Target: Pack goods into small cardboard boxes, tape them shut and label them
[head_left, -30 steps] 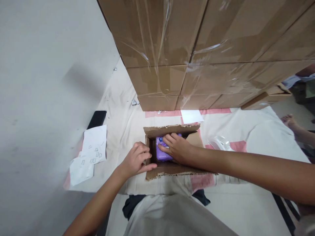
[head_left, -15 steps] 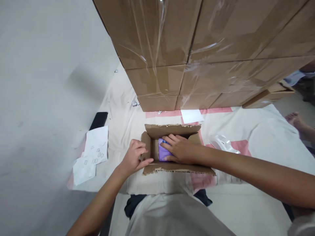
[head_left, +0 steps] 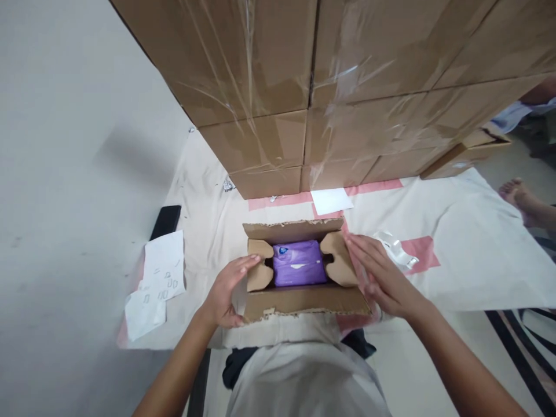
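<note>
A small cardboard box [head_left: 304,302] stands open in front of me, with a purple packet [head_left: 299,271] lying inside. Its two notched end flaps are folded inward, left and right of the packet; the long flaps stand out at front and back. My left hand [head_left: 230,286] is at the box's left end, thumb and fingers apart, fingertips by the left flap. At the right end is my right hand [head_left: 380,275], its fingers stretched out along the side of the right flap. Neither hand grips anything that I can see.
Tall stacked cardboard boxes [head_left: 269,139] wrapped in clear film rise behind. Papers with drawn marks [head_left: 163,266] and a black phone-like object [head_left: 166,222] lie at left. A white sheet [head_left: 332,201] lies behind the box, crumpled clear plastic [head_left: 397,252] to the right. Another person's foot [head_left: 512,191] shows at far right.
My right hand has come out of the box, off the purple packet, to its right end. The end flaps are now folded inward. My left hand has moved slightly left and opened wider.
</note>
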The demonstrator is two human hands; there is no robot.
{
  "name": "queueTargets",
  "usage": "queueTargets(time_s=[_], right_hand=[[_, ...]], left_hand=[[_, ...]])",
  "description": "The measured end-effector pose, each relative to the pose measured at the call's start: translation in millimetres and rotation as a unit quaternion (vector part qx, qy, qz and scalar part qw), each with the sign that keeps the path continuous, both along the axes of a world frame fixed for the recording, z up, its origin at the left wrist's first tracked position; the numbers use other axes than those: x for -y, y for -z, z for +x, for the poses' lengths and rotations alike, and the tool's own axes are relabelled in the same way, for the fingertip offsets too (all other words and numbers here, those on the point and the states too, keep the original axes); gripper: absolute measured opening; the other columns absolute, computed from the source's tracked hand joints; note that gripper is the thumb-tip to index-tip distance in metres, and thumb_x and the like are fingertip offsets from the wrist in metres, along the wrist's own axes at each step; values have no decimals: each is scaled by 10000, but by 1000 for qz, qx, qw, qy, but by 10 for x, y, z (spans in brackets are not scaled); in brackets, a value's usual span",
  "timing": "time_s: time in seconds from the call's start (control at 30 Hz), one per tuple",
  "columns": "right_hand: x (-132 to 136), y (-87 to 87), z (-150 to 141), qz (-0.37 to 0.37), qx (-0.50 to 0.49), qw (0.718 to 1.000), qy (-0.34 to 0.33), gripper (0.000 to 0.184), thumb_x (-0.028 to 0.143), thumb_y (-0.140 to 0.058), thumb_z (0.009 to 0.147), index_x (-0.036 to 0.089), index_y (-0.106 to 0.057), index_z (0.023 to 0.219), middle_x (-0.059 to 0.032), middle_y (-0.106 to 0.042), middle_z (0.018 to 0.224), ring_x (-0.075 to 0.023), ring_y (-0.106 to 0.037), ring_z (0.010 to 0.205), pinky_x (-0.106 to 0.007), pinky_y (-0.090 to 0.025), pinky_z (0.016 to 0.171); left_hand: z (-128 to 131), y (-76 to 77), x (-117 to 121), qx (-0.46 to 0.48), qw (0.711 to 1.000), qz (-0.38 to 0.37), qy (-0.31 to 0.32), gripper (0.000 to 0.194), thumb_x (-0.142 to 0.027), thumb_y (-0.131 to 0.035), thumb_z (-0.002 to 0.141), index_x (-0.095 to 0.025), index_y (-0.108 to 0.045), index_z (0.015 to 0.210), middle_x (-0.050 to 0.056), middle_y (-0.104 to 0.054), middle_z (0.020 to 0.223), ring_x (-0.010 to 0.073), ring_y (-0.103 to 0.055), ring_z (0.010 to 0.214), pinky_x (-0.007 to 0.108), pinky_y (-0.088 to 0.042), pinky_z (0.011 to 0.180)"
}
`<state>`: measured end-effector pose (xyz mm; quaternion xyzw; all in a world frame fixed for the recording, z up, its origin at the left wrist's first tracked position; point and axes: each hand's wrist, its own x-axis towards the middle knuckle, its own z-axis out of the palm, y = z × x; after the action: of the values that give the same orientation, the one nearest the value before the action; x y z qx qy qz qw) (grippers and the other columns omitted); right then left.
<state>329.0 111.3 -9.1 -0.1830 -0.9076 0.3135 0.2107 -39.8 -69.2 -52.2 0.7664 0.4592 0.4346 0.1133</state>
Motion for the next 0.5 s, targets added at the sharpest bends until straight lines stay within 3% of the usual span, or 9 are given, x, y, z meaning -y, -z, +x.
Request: queueTargets(time_s=[0.07, 0.1, 0.2, 0.33, 0.43, 0.5], right_hand=[[84, 182, -6, -42, -29, 998, 32, 908, 755, -302, 975, 251, -8, 1670, -131, -71, 1738, -413, -130, 1575, -699, -227, 1207], [117, 236, -45, -68, -44, 996, 48, 983, 809, -301, 940, 253, 66, 1663, -138, -19, 1741, -413, -108, 1583, -699, -224, 1209], [177, 289, -236, -125, -112, 982, 82, 1014, 855, -261, 909, 292, 165, 1637, -144, -45, 1737, -367, -171, 1583, -654, -281, 1209], [216, 273, -465, -116, -168, 970, 133, 1098, 890, -350, 860, 270, 112, 1640, -176, -42, 1725, -365, -158, 1587, -621, -282, 1220], [230, 277, -544, -129, -155, 964, 171, 1111, 829, -472, 871, 229, 56, 1643, -207, -62, 1716, -374, -131, 1591, -615, -281, 1220], [231, 290, -565, -160, -166, 958, 171, 1061, 769, -496, 903, 241, 58, 1639, -213, -135, 1703, -360, -212, 1573, -593, -324, 1205]], left_hand=[[32, 20, -7, 2, 1000, 2, -26, 907, -783, -494, 875, -309, -237, 1606, 207, -648, 1368, 361, -594, 1335, 605, -432, 1085], [69, 27, -25, 20, 999, 0, -47, 882, -738, -517, 895, -300, -233, 1605, 204, -664, 1344, 354, -599, 1333, 605, -409, 1105], [228, 21, -130, 114, 984, -26, -137, 776, -547, -531, 967, -283, -194, 1614, 220, -558, 1478, 321, -551, 1382, 544, -444, 1074], [362, -35, -286, 158, 957, -101, -223, 775, -499, -541, 959, -304, -186, 1620, 169, -266, 1685, 277, -511, 1340, 401, -514, 909], [351, -82, -321, 128, 961, -116, -215, 581, -479, -494, 984, -289, -395, 1523, 136, -441, 1579, 284, -509, 1300, 424, -492, 924], [334, -114, -306, 84, 971, -93, -204, 393, -487, -480, 991, -257, -592, 1289, 126, -568, 1402, 306, -504, 1279, 487, -456, 986]])
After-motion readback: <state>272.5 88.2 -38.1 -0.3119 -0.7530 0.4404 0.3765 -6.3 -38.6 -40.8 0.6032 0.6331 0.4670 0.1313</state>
